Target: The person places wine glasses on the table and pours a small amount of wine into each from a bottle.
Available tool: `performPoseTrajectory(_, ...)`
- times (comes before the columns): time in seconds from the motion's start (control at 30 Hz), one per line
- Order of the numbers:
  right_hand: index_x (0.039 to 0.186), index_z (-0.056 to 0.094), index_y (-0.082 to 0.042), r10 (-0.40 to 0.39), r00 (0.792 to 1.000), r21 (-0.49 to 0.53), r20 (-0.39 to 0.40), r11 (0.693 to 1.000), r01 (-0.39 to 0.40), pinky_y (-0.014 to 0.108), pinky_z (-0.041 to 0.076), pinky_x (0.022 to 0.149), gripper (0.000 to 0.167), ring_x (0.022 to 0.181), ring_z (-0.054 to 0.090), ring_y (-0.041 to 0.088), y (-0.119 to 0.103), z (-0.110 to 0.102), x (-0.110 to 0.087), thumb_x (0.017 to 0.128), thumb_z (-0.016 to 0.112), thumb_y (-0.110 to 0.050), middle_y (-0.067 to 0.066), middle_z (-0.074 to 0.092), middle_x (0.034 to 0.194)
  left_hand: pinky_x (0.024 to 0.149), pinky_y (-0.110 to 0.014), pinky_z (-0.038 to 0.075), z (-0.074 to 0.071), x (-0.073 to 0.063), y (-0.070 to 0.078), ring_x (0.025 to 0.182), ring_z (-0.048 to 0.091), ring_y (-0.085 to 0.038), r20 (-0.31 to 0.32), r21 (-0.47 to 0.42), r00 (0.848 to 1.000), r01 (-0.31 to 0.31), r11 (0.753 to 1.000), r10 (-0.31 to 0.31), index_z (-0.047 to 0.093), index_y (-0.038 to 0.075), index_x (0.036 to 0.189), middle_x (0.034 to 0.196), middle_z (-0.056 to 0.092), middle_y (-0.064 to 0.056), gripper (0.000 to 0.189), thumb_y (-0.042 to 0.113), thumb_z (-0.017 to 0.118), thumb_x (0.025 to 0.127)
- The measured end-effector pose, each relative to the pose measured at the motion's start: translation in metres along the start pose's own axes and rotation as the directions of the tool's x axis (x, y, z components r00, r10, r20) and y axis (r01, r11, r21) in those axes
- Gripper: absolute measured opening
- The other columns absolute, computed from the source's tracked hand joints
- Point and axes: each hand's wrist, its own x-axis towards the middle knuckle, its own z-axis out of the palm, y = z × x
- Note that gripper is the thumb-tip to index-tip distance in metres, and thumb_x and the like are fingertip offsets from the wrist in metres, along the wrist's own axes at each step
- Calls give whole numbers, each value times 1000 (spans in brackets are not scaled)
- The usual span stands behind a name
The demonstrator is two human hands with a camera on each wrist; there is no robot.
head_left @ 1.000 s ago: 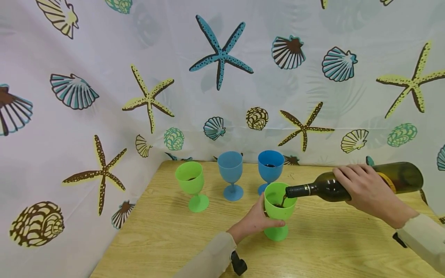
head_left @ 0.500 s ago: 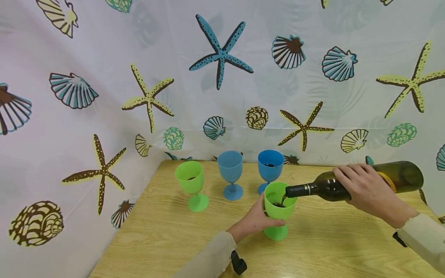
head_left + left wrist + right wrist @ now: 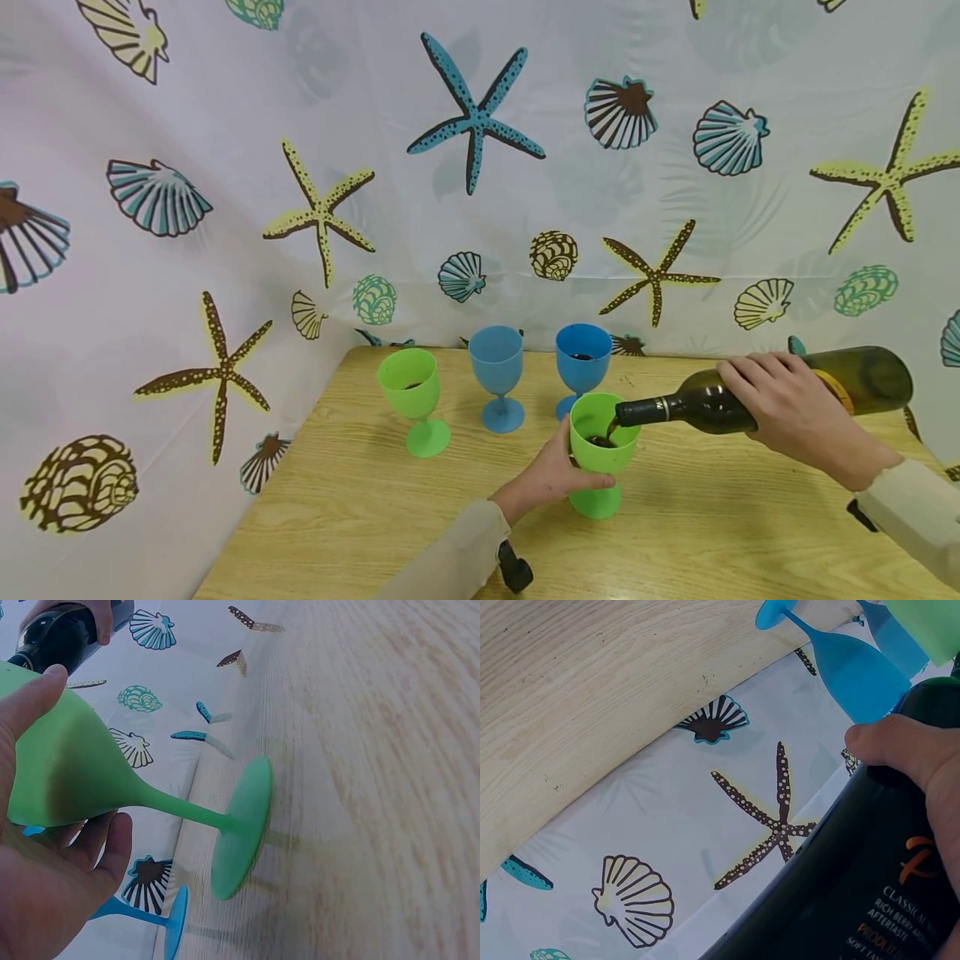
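Observation:
My left hand (image 3: 551, 473) holds a light green goblet (image 3: 606, 461) by its bowl, thumb on the near side and fingers behind. In the left wrist view the goblet's foot (image 3: 241, 832) is on the wooden tabletop. My right hand (image 3: 795, 412) grips a dark wine bottle (image 3: 708, 404) around its shoulder, tilted nearly level. The bottle's mouth hangs over the goblet's rim, and a thin dark stream runs down into a small pool of dark liquid (image 3: 598, 442). Printed label text (image 3: 900, 900) shows on the bottle in the right wrist view.
Behind the held goblet stands a darker blue goblet (image 3: 582, 354) with dark liquid inside. Left of it are a lighter blue goblet (image 3: 497, 367) and another green goblet (image 3: 411, 392), the green one holding dark liquid. A curtain (image 3: 525, 208) printed with shells and starfish hangs behind the table (image 3: 337, 517).
Dark liquid keeps running from the bottle, and the pool in the held goblet looks slightly larger. Both hands stay in place.

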Motion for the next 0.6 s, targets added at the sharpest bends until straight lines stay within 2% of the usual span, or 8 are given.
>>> performPoseTrajectory(0.23, 115, 53, 6, -6, 1000, 13, -7, 1000, 6, 52, 44, 73, 90, 87, 55, 39, 0, -1, 1, 39, 94, -18, 22, 58, 104, 91, -30, 45, 1, 0, 1, 114, 51, -14, 1, -21, 1000, -2, 1000, 2, 24, 25, 142, 126, 48, 2, 84, 6, 77, 79)
performPoseTrajectory(0.6, 115, 53, 6, -20, 1000, 3, -8, 1000, 20, 51, 44, 73, 91, 87, 55, 39, 1, -1, 1, 39, 95, -21, 22, 58, 104, 92, -32, 45, 0, 1, 0, 114, 51, -14, 3, -9, 1000, -1, 1000, 1, 24, 24, 142, 127, 48, 1, 84, 7, 77, 80)
